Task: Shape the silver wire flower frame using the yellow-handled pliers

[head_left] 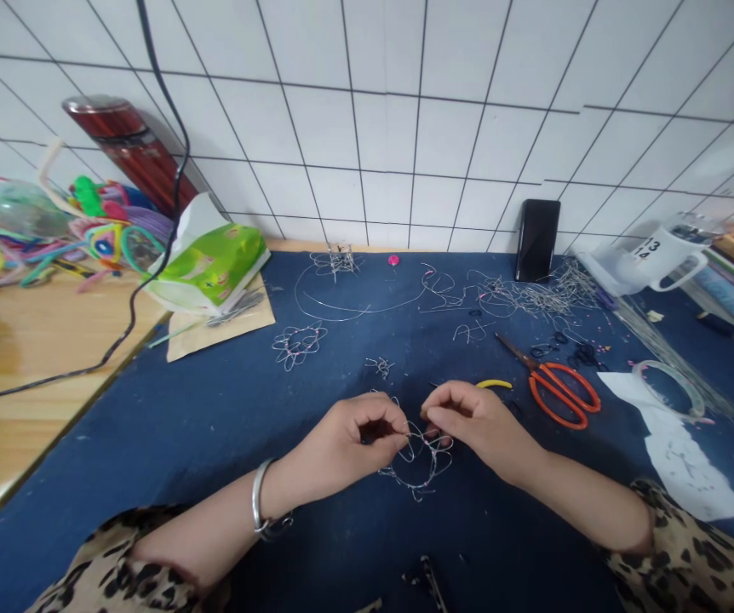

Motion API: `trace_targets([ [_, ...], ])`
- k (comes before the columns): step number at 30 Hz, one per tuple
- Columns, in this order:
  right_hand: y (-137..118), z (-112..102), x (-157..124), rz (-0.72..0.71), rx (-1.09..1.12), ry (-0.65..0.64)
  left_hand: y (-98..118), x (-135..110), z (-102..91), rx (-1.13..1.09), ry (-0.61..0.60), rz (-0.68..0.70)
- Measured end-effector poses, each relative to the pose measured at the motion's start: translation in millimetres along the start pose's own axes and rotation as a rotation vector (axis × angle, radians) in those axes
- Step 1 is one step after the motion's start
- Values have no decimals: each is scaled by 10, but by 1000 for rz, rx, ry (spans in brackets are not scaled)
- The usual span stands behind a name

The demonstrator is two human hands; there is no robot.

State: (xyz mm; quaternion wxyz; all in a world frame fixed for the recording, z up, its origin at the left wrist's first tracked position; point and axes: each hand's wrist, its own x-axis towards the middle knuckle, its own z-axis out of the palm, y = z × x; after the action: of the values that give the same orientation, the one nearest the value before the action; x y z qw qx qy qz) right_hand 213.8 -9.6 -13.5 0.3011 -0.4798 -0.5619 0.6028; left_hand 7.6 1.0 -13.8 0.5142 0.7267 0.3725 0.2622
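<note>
Toward the far left corner of the blue worktop, a green tissue pack is sitting partly over a brown sheet, and a beaded wire flower is lying flat between it and your hands. Next, your left hand is reaching in from the near left, its grip narrowed to thumb and forefinger and holding a strand on the far left side of the beaded wire ring. That ring is hanging or resting midway between the left and right edges, below your fingertips on the near-edge side; you cannot tell here whether it is touching the worktop. Being round, it is showing no clear long axis, and its loops are splaying outward, some going behind your fingers. Your right hand is coming in from the near right and bending over the ring's far right loops, so the two grips are facing each other across its far side, just apart. Your left grip is sitting nearer the wire; the right is being drawn narrow, though whether it is pinching a strand you cannot tell. Farther right, a yellow handle is showing just beyond that hand, and orange-handled scissors are lying toward the right edge, blades pointing at the far edge.
</note>
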Motion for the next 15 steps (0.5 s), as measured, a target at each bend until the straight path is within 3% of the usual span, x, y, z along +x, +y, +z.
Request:
trace_targets([
  [3, -31, 7, -43, -339, -368, 199, -6, 4, 2, 34, 36, -4],
  [6, -20, 41, -86, -624, -617, 189, -2, 8, 18, 71, 69, 26],
  [9, 16, 73, -108, -702, -758, 160, 6, 8, 42, 37, 66, 68],
  [15, 52, 89, -97, -735, -816, 168, 0, 5, 53, -52, 33, 29],
])
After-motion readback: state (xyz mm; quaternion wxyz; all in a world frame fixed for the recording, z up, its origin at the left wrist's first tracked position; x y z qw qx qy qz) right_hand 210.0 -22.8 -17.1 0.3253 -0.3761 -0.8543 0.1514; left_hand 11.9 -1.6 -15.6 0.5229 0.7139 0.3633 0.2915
